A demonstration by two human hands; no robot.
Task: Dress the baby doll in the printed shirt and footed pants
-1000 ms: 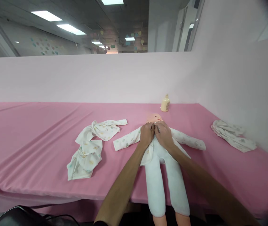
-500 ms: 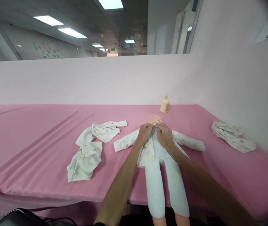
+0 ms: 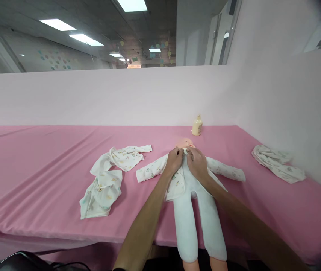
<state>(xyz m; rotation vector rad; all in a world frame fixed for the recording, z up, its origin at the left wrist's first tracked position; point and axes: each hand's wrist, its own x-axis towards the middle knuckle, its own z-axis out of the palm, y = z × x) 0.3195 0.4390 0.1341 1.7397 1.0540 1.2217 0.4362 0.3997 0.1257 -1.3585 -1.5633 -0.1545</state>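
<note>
A baby doll (image 3: pixel 193 184) with a white cloth body lies on its back, its lower legs reaching past the table's front edge. It wears a white patterned baby shirt (image 3: pixel 175 187), both sleeves on its arms, the front hanging apart over the torso. At the neckline my left hand (image 3: pixel 174 161) is closed in a pinch on the shirt's collar edge. Close beside it, my right hand (image 3: pixel 196 162) pinches the other side of the collar. Both sets of fingertips sit just below the doll's chin, and what lies between them is partly hidden.
A pink sheet (image 3: pixel 50 177) covers the table. Left of the doll lie a patterned baby top (image 3: pixel 126 157) and crumpled patterned clothing (image 3: pixel 102 194). A pump bottle (image 3: pixel 197 126) stands behind the head. Folded patterned cloth (image 3: pixel 279 163) lies at right by the white wall (image 3: pixel 290 101).
My left hand has turned slightly, its fingers curling more at the collar. My right hand stays at the neckline with barely any shift. The doll and other clothes have not moved.
</note>
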